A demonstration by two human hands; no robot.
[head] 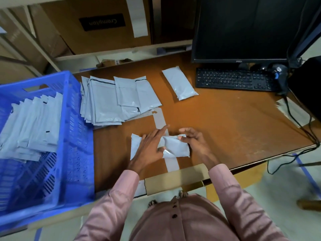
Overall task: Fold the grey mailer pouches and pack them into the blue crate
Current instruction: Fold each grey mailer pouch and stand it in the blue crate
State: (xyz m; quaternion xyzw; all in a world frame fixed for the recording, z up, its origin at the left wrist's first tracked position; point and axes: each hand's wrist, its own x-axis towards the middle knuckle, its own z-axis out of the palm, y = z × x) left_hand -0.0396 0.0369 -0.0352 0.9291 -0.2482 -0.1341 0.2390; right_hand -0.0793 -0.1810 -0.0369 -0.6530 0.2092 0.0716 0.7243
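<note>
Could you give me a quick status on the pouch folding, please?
Left hand flat on grey mailer pouch, right hand pinching its end. Blue crate part filled. Nothing blocking.

Above and left of the monitor [243, 26], a cardboard box [97, 23] on the shelf carries a dark label reading "Crompton", seen upside down. The monitor's lower bezel bears a small logo that looks like "DELL". The keyboard's [232, 79] key legends are too small to read.
</note>
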